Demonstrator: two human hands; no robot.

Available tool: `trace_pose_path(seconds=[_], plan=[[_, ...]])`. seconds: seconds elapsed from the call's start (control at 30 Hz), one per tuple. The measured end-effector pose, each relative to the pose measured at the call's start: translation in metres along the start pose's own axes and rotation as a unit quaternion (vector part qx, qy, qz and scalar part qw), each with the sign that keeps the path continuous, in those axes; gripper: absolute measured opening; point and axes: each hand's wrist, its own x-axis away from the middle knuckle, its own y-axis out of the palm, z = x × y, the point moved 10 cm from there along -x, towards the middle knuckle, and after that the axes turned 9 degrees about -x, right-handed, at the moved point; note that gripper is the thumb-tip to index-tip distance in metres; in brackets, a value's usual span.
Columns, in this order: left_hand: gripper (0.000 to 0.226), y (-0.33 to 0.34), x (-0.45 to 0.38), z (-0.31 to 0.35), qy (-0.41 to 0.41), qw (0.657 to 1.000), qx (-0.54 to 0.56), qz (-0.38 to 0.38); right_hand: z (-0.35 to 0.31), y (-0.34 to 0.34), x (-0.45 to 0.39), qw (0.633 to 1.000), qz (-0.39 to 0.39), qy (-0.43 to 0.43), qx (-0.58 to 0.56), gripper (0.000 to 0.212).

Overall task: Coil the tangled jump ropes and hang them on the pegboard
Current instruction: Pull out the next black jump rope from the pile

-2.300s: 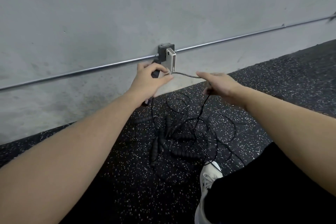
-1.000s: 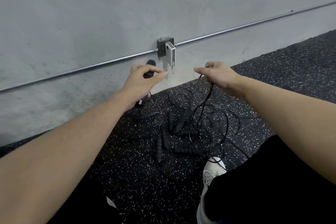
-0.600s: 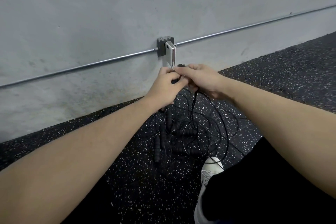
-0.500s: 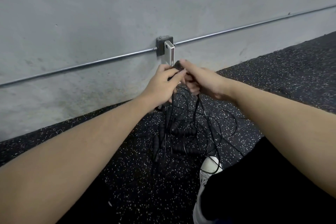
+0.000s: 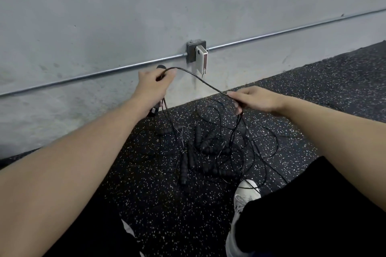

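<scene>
Where hands (image 5: 253, 100) stretch it; rope (image 5: 200, 80) thin, black

I'm in what looks like a gym or training room: under my white sneaker (image 5: 246, 194) runs black rubber flooring (image 5: 146, 194) flecked with pale speckles, the kind laid in workout spaces, and on it lies a tangle of black jump ropes (image 5: 208, 148) with ribbed foam handles. The wall (image 5: 146, 6) in front of me is bare grey concrete, scuffed near its base, with a metal conduit (image 5: 271, 35) running exposed across it into a surface-mounted junction box (image 5: 191, 52) where a white charger block (image 5: 202, 58) is plugged in.
</scene>
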Motion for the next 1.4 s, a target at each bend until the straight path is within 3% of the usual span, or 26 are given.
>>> trace_pose_path(seconds=[0.2, 0.3, 0.47, 0.63, 0.87, 1.03, 1.17, 1.23, 1.4], plan=[[0.059, 0.009, -0.006, -0.022, -0.005, 0.982, -0.189, -0.029, -0.018, -0.007, -0.005, 0.998, 0.049, -0.036, -0.005, 0.039], [0.062, 0.018, -0.004, -0.016, 0.015, 0.977, -0.21, -0.037, -0.022, -0.019, -0.01, 0.995, 0.086, -0.038, -0.042, 0.033], [0.051, 0.063, 0.011, 0.032, 0.11, 0.978, -0.157, -0.078, -0.039, -0.002, -0.018, 0.994, 0.066, -0.048, -0.07, 0.035], [0.013, 0.091, 0.029, 0.064, 0.176, 0.975, -0.059, -0.124, -0.043, -0.001, -0.021, 0.988, 0.078, -0.048, -0.126, 0.026], [0.009, 0.075, 0.023, 0.068, 0.191, 0.978, -0.05, -0.06, -0.039, 0.012, -0.008, 0.99, 0.019, -0.049, -0.133, 0.034], [0.016, 0.068, 0.025, 0.072, 0.172, 0.984, -0.005, -0.043, -0.035, 0.004, 0.0, 0.989, 0.022, -0.05, -0.134, 0.041], [0.019, 0.062, 0.019, 0.069, 0.124, 0.985, 0.108, -0.043, -0.031, 0.008, 0.006, 1.0, 0.015, -0.025, 0.006, 0.066], [0.02, 0.059, 0.016, 0.064, 0.092, 0.982, 0.155, -0.049, -0.033, 0.002, 0.006, 0.998, 0.041, -0.034, 0.035, 0.058], [0.023, 0.048, 0.017, 0.054, 0.018, 0.957, 0.289, -0.028, -0.052, -0.019, 0.01, 0.987, 0.127, -0.095, -0.013, 0.03]])
